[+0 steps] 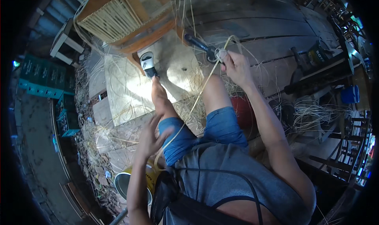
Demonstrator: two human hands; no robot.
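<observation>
A long pale cane strip (200,95) runs slantwise from my right hand (237,69) across my lap to the lower left. Its upper part bends into loops by the fingers of that hand, which are closed on it. Just beyond lies a dark, long object (199,44) whose kind I cannot make out. Over my left thigh, my left hand (151,136) is held with its fingers apart, near the strip and gripping nothing. Ahead on the left stands a wooden chair (152,41) with a panel of woven cane (110,23).
A pale board (120,100) lies under my left foot, with cane shavings around it. Green crates (45,75) stand at the left. A yellow tin (151,177) is beside my left arm. At right are a bundle of cane (319,110) and a blue container (349,94).
</observation>
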